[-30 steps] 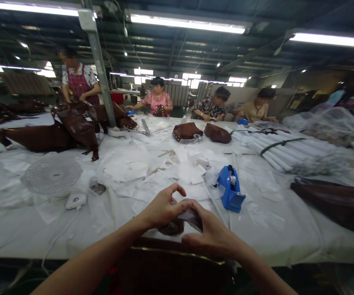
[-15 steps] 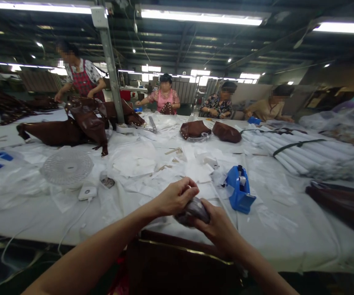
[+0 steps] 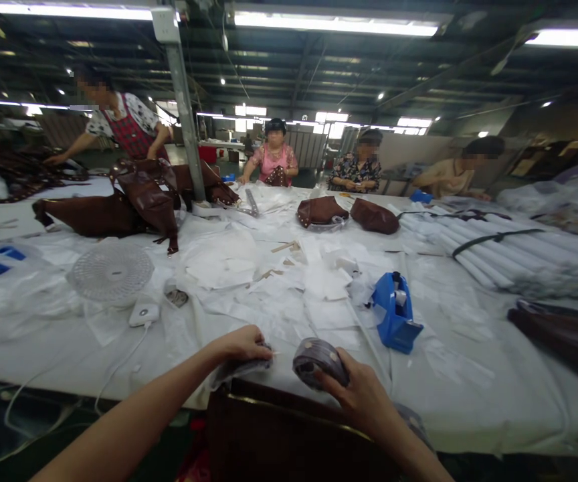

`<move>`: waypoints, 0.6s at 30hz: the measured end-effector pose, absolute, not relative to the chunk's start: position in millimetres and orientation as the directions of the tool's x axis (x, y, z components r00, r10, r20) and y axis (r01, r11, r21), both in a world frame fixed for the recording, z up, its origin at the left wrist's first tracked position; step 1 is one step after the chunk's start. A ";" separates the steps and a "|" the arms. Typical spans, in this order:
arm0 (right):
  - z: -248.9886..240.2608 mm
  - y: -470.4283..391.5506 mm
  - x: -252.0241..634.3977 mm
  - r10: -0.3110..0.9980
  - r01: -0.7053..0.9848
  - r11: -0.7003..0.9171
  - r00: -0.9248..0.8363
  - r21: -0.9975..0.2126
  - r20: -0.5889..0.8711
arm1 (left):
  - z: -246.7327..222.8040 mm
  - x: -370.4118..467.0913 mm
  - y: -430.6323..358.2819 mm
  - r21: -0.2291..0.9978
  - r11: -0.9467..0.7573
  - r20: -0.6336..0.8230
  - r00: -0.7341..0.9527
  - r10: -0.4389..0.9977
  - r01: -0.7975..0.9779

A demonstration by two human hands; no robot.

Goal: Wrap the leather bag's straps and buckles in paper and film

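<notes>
1. At a table (image 3: 462,395) strewn with paper (image 3: 221,260).
2. Gripping a grey roll (image 3: 322,353) in the right hand (image 3: 357,387) — near the table's front edge.
3. Pinching a dark wrapped piece (image 3: 249,366) in the left hand (image 3: 241,343) — same edge.

The left hand (image 3: 243,343) and right hand (image 3: 355,380) have parted — the left drawn lower and aside, its fingers (image 3: 261,351) on a filmy dark piece (image 3: 243,367), the right alone gripping the grey roll (image 3: 323,357). A plaid-aproned co-worker (image 3: 133,130) now reaches farther — toward the brown pile (image 3: 23,171).
</notes>
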State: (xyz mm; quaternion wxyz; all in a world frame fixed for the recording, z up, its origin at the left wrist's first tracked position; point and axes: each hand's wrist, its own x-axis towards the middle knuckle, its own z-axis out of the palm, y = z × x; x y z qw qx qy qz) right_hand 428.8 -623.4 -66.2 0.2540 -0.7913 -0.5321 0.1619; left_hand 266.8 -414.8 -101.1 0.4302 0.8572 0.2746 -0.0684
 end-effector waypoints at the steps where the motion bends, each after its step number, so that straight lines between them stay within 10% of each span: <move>1: -70.7 -623.9 428.8 0.925 0.758 -0.307 0.379 -0.575 0.006 | -95.4 261.2 -412.7 0.742 -0.450 -0.335 0.857 0.392 0.496; 8: -86.0 -614.5 405.3 0.948 0.714 -0.262 0.317 -0.649 -0.034 | -59.4 230.2 -424.7 0.979 0.156 -0.161 0.968 0.191 0.132; 18: -72.6 -617.1 385.9 0.995 0.636 -0.028 0.089 -0.771 0.037 | -39.0 229.9 -443.9 0.945 -0.276 -0.162 0.984 0.072 0.176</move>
